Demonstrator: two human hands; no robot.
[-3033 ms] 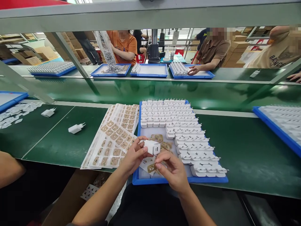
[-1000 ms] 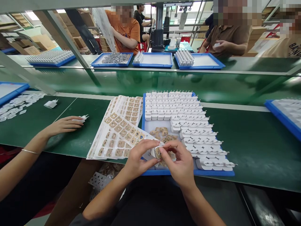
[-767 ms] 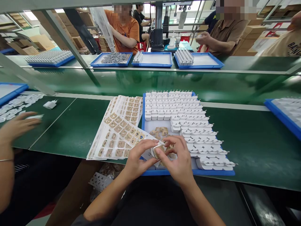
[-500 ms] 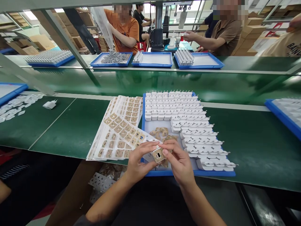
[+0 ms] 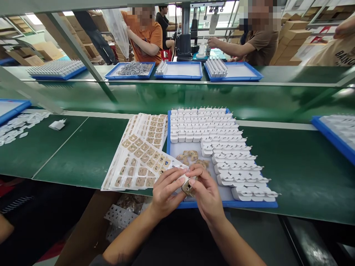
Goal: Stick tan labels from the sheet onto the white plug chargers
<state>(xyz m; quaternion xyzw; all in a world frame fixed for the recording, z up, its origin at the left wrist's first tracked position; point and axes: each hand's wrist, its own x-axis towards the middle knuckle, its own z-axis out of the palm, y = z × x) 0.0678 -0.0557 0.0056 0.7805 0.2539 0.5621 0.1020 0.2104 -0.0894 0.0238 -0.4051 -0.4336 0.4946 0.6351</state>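
Observation:
Between my two hands is a small white charger (image 5: 187, 186) whose end face carries a tan sticker with port openings. My left hand (image 5: 167, 192) grips it from the left, and my right hand (image 5: 206, 192) has its thumb and fingers pressed on the right side. Just beyond, a blue-rimmed tray (image 5: 249, 204) bears rows of white chargers (image 5: 205, 123) with their pins pointing up and away. Several loose tan sticker pieces (image 5: 191, 156) lie on the tray's bare floor. Left of the tray, sheets of tan stickers (image 5: 142, 149) overlap in a stack.
A lone white charger (image 5: 57, 124) and scattered white flat pieces (image 5: 16, 127) lie at left. Another blue tray (image 5: 332, 136) stands at right. Across the raised shelf are trays, one with metal parts (image 5: 134, 68). Co-workers sit behind it. An open carton (image 5: 83, 225) stands below the table edge.
The charger has tipped in my hands, so its stickered face shows at a steeper slant. My right hand has shifted slightly left. Across the shelf, a co-worker's arm has moved left.

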